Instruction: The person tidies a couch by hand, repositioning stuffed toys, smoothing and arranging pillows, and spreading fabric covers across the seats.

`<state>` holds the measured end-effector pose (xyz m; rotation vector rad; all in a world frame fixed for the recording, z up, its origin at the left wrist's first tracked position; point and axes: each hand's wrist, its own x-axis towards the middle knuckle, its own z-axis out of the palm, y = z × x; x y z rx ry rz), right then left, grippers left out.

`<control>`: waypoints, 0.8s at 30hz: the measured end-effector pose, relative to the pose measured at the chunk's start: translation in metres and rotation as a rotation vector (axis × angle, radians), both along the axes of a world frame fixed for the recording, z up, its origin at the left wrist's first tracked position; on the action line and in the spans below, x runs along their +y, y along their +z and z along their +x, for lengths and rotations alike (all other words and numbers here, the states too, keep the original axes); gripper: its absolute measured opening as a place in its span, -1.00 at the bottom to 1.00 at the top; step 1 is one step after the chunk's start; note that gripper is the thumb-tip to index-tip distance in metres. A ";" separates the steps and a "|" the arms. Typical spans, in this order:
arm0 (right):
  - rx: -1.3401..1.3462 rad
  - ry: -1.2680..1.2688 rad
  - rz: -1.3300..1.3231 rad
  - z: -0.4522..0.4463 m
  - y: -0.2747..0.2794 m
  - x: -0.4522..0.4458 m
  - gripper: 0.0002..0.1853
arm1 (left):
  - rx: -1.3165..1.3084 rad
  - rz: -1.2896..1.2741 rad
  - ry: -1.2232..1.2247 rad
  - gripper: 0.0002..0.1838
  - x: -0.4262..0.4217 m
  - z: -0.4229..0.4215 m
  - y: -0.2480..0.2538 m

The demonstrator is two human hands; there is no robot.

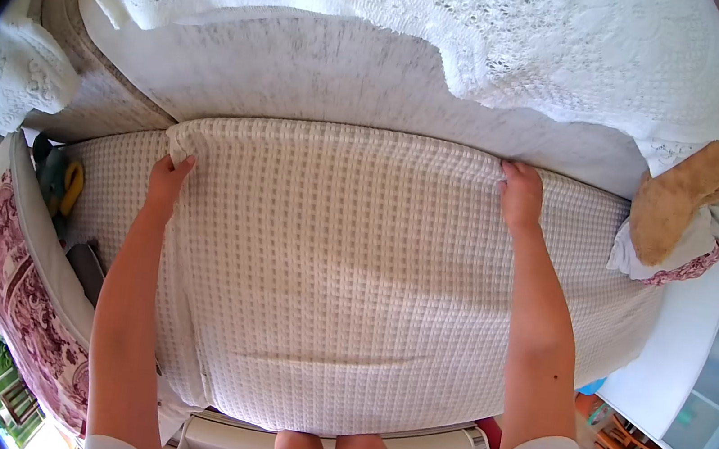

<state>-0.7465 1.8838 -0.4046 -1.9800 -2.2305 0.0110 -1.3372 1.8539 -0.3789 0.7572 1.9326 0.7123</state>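
Note:
A beige checked waffle-weave blanket (329, 248) is spread over the seat of a sofa. My left hand (169, 177) pinches its folded edge near the back left corner, where the cloth bunches a little. Farther right, my right hand (520, 194) has its fingers closed on the blanket's back edge, close to the backrest. A shallow crease runs across the cloth near the front. Both fingertips are partly hidden by the fabric.
White lace covers (564, 52) drape over the grey backrest (308, 63). A brown plush toy (681, 199) sits at the right end. Patterned cushions (31, 272), a dark flat object (84, 268) and a yellow-and-green item (71, 187) lie at the left. My knees are at the front edge.

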 end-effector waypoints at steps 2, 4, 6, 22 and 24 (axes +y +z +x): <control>-0.039 -0.012 -0.073 -0.001 0.006 0.001 -0.75 | 0.217 -0.115 -0.099 -0.62 -0.002 -0.010 0.012; -0.079 -0.020 -0.145 0.000 0.013 -0.001 -0.81 | 0.328 -0.029 -0.172 -0.63 -0.009 -0.035 0.007; -0.034 0.050 -0.148 0.011 0.024 -0.006 -0.91 | 0.437 0.060 -0.244 -0.65 -0.016 -0.044 0.005; 0.116 -0.203 -0.342 0.012 0.056 0.021 -0.79 | -0.227 0.392 0.082 -0.58 0.003 -0.043 0.027; -0.067 -0.157 -0.322 0.000 0.019 0.026 -0.79 | -0.117 0.363 0.005 -0.56 0.015 -0.044 0.006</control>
